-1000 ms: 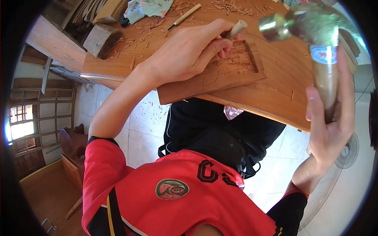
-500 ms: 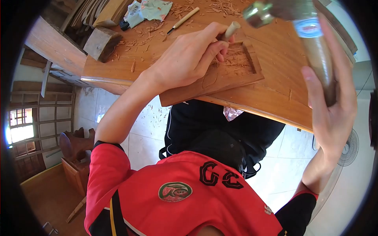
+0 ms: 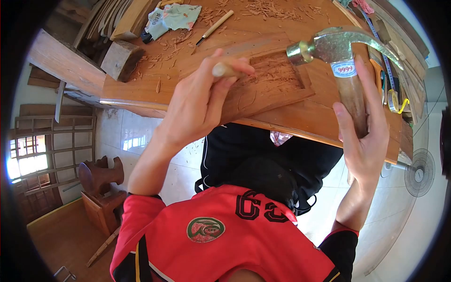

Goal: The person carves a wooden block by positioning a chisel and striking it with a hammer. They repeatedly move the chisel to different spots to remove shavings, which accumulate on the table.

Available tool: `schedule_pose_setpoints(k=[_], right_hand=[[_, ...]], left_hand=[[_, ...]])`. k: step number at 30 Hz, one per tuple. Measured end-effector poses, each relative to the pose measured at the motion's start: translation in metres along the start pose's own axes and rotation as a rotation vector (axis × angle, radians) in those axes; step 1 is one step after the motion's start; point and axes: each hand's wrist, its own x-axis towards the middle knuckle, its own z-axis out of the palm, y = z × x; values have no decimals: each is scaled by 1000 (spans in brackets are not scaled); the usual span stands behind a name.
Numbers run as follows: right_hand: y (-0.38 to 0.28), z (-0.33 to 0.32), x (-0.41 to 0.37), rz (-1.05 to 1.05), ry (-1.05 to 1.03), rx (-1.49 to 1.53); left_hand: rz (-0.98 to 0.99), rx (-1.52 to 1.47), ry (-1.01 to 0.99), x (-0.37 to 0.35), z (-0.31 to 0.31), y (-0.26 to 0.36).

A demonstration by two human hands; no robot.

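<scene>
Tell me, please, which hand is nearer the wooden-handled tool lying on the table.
Left: the left hand is below the tool in view; the right hand is farther off, to its right.

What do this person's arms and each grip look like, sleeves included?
The left grip and right grip are ungloved, bare hands; both forearms are bare. The left sleeve is short, mostly red with black trim; the right sleeve looks mostly black, edged red.
</scene>
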Motion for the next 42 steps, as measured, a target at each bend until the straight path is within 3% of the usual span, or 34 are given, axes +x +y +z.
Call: schedule_pose_setpoints(k=[2,5,8,12,15,19,28,31,37,42], right_hand=[[6,3,-4,-20,17,-11],[16,5,-9,-84,42,-65],[16,6,-11,-24,42,-21],[10,7,-13,57,22,26],[10,9,-12,42,29,30],[-3,9,-12,197,88,171],[16,1,-27,302,159,203],[18,-2,-28,327,178,189],[18,-2,-25,304,171,182],[17,-5,-28,246,151,160]], left_hand=[[73,123,10,-12,-5,-3],[169,36,12,-22,-2,-7],[220,106,-40,-19,-9,-8],[6,-13,-77,-11,-14,-17],[19,-233,-57,9,-5,-38],[24,-388,-158,43,10,-51],[140,-87,-320,68,9,-34],[257,-230,-166,58,12,-41],[120,-184,-357,78,12,-38],[122,-105,-359,86,15,-32]])
